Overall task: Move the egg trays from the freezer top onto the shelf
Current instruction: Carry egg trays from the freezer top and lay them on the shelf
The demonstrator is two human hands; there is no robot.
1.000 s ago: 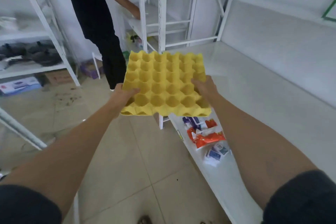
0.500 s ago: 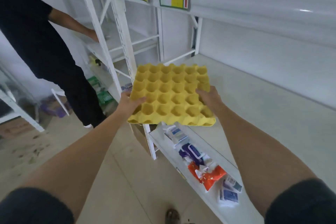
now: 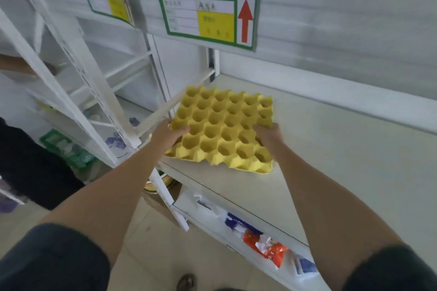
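A yellow egg tray [image 3: 224,125] with empty cups lies over the left front corner of the white shelf [image 3: 331,149]. Whether its underside rests on the shelf board I cannot tell. My left hand [image 3: 166,133] grips the tray's left edge, thumb on top. My right hand [image 3: 269,136] grips its right edge, fingers curled over the rim. The freezer top is out of view.
A white upright post [image 3: 163,101] stands at the shelf's left end, close to my left hand. An upper shelf edge with green labels [image 3: 208,16] hangs overhead. Small packets [image 3: 264,243] lie on the lower shelf. Another person in black [image 3: 28,168] stands at far left.
Both hands have carried the yellow tray forward and down over the shelf. My view has moved closer to the shelving, and the other person has slid to the left edge.
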